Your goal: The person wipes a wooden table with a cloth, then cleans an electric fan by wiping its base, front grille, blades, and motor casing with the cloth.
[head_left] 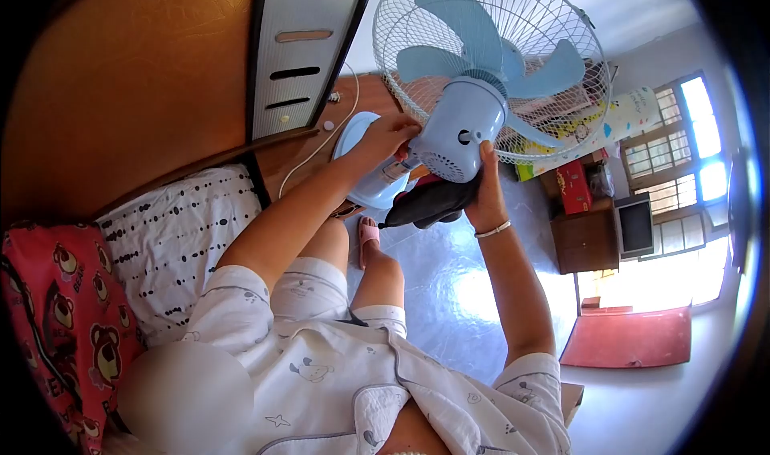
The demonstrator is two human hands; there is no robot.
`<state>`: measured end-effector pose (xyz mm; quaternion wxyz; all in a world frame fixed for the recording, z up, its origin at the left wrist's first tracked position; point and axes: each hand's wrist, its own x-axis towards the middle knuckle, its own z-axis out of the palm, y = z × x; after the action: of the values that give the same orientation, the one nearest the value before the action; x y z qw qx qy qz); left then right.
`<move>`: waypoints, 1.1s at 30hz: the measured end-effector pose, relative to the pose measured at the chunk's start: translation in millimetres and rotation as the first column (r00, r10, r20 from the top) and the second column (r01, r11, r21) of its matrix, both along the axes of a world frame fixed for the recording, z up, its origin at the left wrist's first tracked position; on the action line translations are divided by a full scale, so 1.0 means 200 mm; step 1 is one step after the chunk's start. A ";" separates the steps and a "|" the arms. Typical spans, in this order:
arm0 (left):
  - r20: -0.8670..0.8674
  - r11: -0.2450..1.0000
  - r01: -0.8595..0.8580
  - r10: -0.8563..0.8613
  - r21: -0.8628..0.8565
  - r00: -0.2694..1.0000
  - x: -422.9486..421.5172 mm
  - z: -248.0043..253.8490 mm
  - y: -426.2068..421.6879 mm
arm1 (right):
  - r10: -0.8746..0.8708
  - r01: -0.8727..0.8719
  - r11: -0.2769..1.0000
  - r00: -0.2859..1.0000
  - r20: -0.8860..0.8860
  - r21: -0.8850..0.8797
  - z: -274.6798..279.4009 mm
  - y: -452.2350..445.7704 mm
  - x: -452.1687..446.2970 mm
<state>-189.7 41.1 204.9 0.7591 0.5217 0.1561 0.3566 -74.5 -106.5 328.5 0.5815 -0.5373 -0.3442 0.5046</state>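
Note:
A light blue fan tilts at the upper middle, its blades [469, 34] inside a wire cage [393, 46]. My right hand [488, 198], with a bracelet at the wrist, grips the side of the motor housing [465, 126], thumb on its back. At the housing's other side, by the neck [395, 170], the fingers of my left hand [389, 140] are bent together; what they pinch is too small to tell. A dark cloth-like item [425, 204] hangs below the housing, partly hidden. The round blue base [347, 138] shows behind my left hand and forearm.
A bed with a spotted white cover [188, 238] and a pink bear-print fabric [72, 318] lie left. A slotted panel [305, 46] stands upper left. A white cord [317, 150] runs beside the base. Right are a brown cabinet [585, 238], a red box [573, 186] and a monitor [634, 226].

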 end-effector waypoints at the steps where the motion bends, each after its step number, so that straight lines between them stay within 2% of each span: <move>1: 0.000 1.000 0.004 -0.004 0.005 1.000 -0.02 -0.01 -0.01 | -0.023 0.023 1.000 1.000 0.005 0.006 0.00 0.00 0.00; 2: 0.035 0.940 -0.157 0.153 0.304 0.988 -0.05 -0.03 -0.03 | -0.029 0.029 0.999 1.000 0.005 0.015 0.00 0.01 0.00; 3: 0.117 0.770 -0.302 0.288 0.562 0.950 -0.09 -0.03 -0.06 | -0.021 0.021 1.000 1.000 0.002 0.010 0.00 0.00 0.00; 4: 0.117 0.770 -0.297 0.282 0.565 0.952 -0.13 0.00 -0.08 | -0.013 0.013 1.000 1.000 0.000 0.003 0.01 0.00 0.00; 6: 0.063 0.613 -0.239 0.294 0.753 0.954 -0.20 0.05 -0.10 | -0.011 0.011 1.000 1.000 0.001 0.011 0.00 0.00 -0.01; 7: 0.066 0.610 -0.236 0.288 0.756 0.955 -0.20 0.05 -0.08 | -0.004 0.004 1.000 1.000 0.004 0.016 0.01 0.00 -0.01; 9: -0.016 0.471 -0.175 0.373 0.865 0.928 -0.17 0.06 -0.01 | -0.017 0.017 1.000 1.000 0.011 0.007 -0.01 -0.01 0.00; 13: -0.044 0.408 -0.113 0.355 0.906 0.934 -0.13 0.10 0.03 | -0.022 0.021 1.000 1.000 0.023 0.016 -0.04 -0.02 -0.02; 15: -0.160 0.470 -0.015 0.329 0.882 0.931 -0.17 0.09 -0.01 | -0.014 0.013 0.999 1.000 0.020 0.044 -0.03 -0.02 -0.02; 16: -0.159 0.463 -0.009 0.324 0.886 0.932 -0.18 0.08 -0.03 | -0.020 0.019 0.998 1.000 0.017 0.053 -0.03 -0.03 -0.01; 18: -0.041 0.417 -0.099 0.315 0.903 0.948 -0.18 0.05 -0.04 | -0.031 0.031 0.999 0.999 -0.020 0.038 -0.02 -0.02 -0.01; 22: -0.119 0.482 -0.012 0.240 0.876 0.963 -0.14 0.03 0.03 | 0.010 -0.009 1.000 0.999 -0.046 0.022 -0.01 -0.02 0.00; 24: 0.015 0.395 -0.123 0.267 0.910 0.964 -0.10 0.01 0.05 | 0.008 -0.007 1.000 0.998 -0.070 0.018 0.01 -0.05 -0.03; 25: 0.013 0.392 -0.119 0.262 0.912 0.965 -0.09 0.01 0.05 | 0.003 -0.002 1.000 0.997 -0.072 0.023 0.01 -0.04 -0.02; 27: 0.081 0.264 -0.182 0.351 0.947 0.933 -0.08 0.01 0.04 | -0.001 0.003 0.999 0.998 -0.062 0.037 0.00 -0.03 -0.02; 31: 0.095 0.260 -0.207 0.386 0.943 0.918 -0.08 0.03 0.02 | 0.003 0.000 0.998 0.998 -0.063 0.058 0.00 -0.03 -0.03; 33: 0.081 0.375 -0.254 0.420 0.892 0.904 -0.08 0.04 -0.02 | 0.018 -0.016 0.999 0.998 -0.052 0.044 0.00 -0.03 -0.02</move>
<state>-204.9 37.6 212.3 0.2698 0.8222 0.1103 0.4889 -77.7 -112.2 327.9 0.5975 -0.5083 -0.3443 0.5158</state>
